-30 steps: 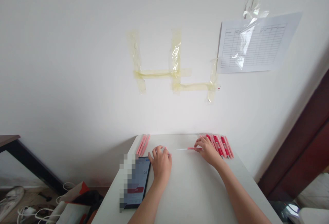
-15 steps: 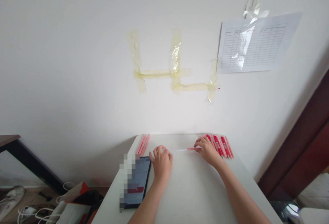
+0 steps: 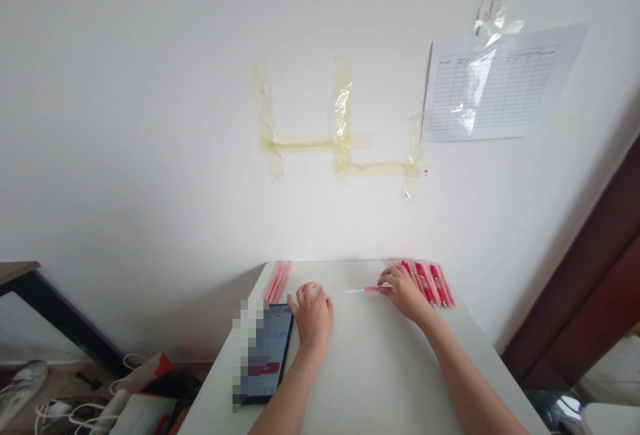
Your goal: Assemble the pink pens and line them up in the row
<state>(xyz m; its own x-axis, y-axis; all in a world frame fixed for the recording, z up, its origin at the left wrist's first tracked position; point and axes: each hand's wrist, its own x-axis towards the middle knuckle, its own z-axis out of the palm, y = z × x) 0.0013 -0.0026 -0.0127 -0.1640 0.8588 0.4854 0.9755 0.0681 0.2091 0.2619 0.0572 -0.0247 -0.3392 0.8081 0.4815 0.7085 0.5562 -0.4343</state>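
My right hand (image 3: 403, 292) is closed around a pink pen body (image 3: 371, 288). A thin pale refill (image 3: 353, 291) sticks out of it, pointing left over the table. My left hand (image 3: 314, 317) is closed with its fingers bent down, and a small pink pen part (image 3: 323, 288) shows at its fingertips; the rest of that part is hidden. A gap lies between the refill's tip and the left hand. Beside my right hand lies a row of several pink and red pens (image 3: 429, 282). Several pink pen pieces (image 3: 279, 282) lie at the table's back left.
A phone (image 3: 270, 355) with its screen lit lies left of my left forearm on the white table (image 3: 380, 382). The wall (image 3: 175, 155) rises right behind the table. Bags and cables (image 3: 90, 415) are on the floor at left; a dark red wooden panel (image 3: 590, 288) stands at right.
My left hand has shifted slightly left with the pink part, widening the gap to the refill's tip. The right hand and its pen have stayed in place.
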